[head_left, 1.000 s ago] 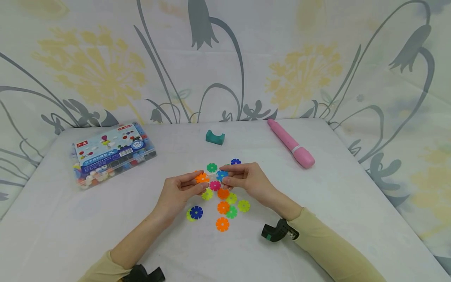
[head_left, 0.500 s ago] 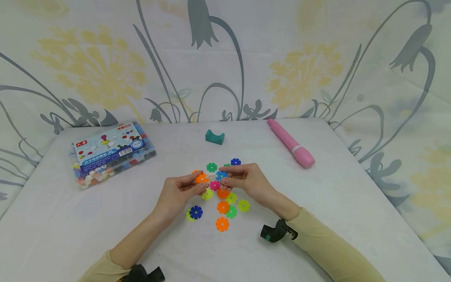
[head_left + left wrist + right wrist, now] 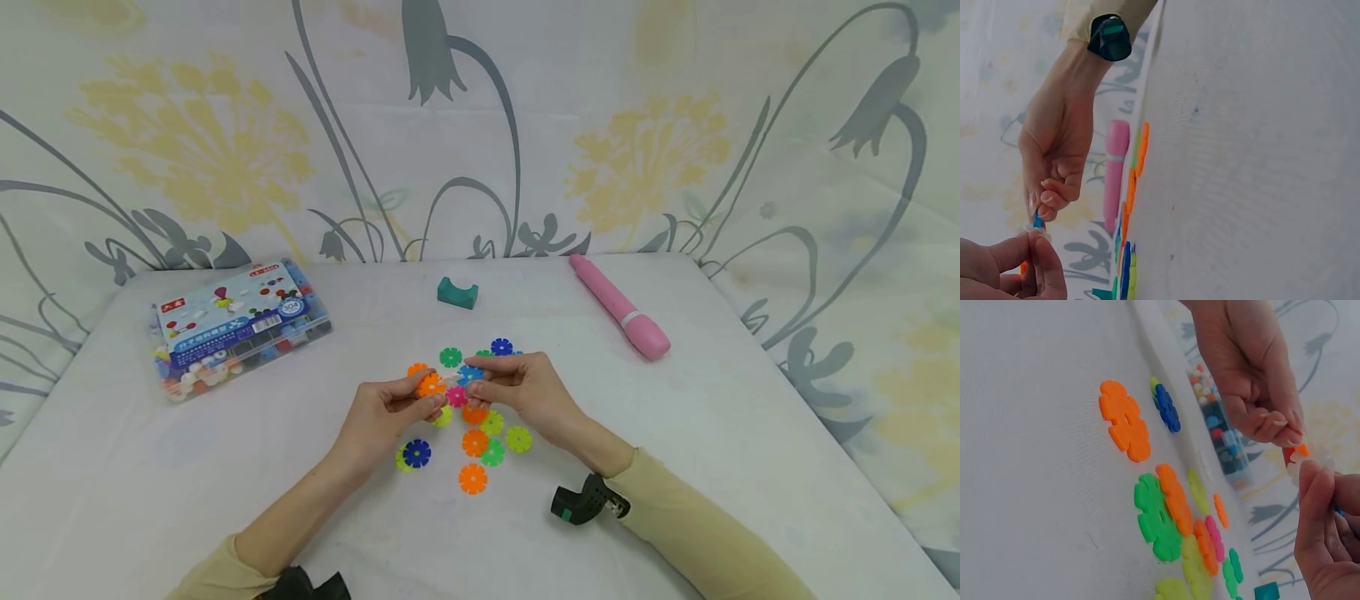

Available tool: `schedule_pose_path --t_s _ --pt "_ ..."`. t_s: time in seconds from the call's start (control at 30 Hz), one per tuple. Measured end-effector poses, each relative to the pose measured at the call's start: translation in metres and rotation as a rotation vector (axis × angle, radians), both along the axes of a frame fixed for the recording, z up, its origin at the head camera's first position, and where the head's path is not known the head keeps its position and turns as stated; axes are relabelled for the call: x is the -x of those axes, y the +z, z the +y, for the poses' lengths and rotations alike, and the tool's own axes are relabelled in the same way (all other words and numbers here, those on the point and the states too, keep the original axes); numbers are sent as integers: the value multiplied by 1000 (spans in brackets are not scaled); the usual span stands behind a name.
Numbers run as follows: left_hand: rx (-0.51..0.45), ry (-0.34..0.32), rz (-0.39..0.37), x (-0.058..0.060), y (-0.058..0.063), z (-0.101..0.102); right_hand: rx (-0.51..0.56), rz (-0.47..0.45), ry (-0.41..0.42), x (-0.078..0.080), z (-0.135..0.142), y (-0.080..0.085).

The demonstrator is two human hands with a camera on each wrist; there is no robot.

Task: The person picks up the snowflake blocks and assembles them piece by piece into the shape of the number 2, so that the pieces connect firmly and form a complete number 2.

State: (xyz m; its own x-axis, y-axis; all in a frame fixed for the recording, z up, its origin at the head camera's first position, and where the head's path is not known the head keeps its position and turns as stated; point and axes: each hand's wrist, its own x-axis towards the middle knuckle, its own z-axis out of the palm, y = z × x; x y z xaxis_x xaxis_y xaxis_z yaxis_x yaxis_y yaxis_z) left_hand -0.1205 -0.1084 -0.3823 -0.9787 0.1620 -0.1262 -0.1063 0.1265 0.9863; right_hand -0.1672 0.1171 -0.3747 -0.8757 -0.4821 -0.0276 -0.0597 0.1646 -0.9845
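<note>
Above a pile of plastic snowflake discs, my left hand pinches an orange snowflake disc between thumb and fingers. Facing it, my right hand pinches a blue snowflake disc. A whitish snowflake disc sits between the two hands, with the orange piece on one side and the blue on the other. In the left wrist view the blue disc stands edge-on against the whitish one. Fingers hide much of these pieces.
Loose snowflake discs lie below the hands, among them an orange disc and a dark blue disc. A clear box of small parts stands at left. Further back are a teal block and a pink cylinder.
Both hands have shifted slightly towards the body, still pinching their discs. More of a loose orange disc shows behind the left fingertips. The discs on the table stay put.
</note>
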Motion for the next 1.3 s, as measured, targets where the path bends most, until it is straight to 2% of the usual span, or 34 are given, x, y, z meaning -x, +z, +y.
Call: schedule_pose_path --t_s 0.17,0.4,0.73,1.03,1.2,1.3 --pt "21 21 16 -2 2 3 -15 7 -4 -1 0 1" --pt "21 61 -11 0 3 3 -30 -7 0 -2 -2 2" --pt "142 119 -27 1 3 0 -65 21 -2 4 0 -2" --pt "174 88 -14 2 2 1 -6 -41 -28 3 -1 1" --pt "153 26 -23 1 1 2 9 -77 -18 1 -1 3" --pt "133 -20 0 0 0 3 21 -100 -3 -1 -2 3"
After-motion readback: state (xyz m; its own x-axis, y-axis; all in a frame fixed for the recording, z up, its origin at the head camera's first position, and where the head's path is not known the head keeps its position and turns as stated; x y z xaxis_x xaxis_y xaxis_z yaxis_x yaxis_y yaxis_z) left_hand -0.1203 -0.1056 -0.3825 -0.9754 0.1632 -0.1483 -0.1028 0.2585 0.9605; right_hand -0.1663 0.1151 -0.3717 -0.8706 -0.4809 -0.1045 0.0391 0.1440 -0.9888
